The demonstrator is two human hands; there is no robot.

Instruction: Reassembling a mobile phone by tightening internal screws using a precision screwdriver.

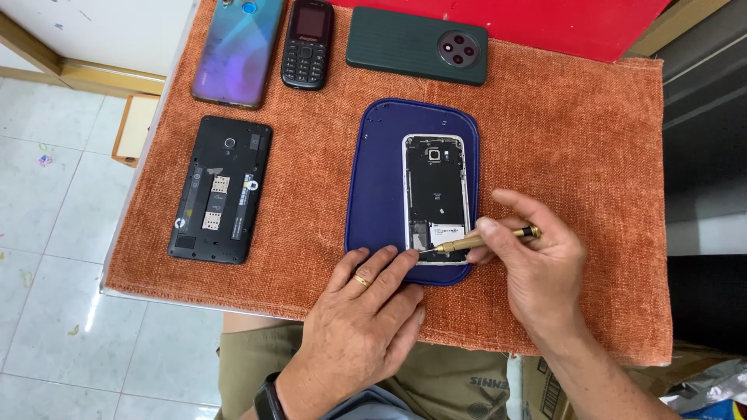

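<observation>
1. Five phones lie on the orange cloth point(576, 155) that covers the bench; at the far left, an opened black phone point(221, 189) rests with its back off, well apart from both hands.
2. Beyond it, along the far edge, sit a blue-purple smartphone point(236, 48), a small black keypad phone point(307, 44) and a dark green phone point(417, 45), none of them touched.
3. Near the middle, a blue mat point(377, 187) carries the opened white-framed phone point(436, 198), its long axis running away from the person, its near end just ahead of both hands.
4. The left hand point(362, 319), with a ring on it, lies flat, fingers spread, fingertips pressing the mat and the phone's near-left corner.
5. The right hand point(537, 272) pinches a gold screwdriver point(478, 240) between thumb and fingers; the tool lies almost crosswise to the phone, its tip pointing left onto the phone's lower end.
6. Both hands are about equally near the phone, the left touching it and the right reaching it only through the tool.
</observation>
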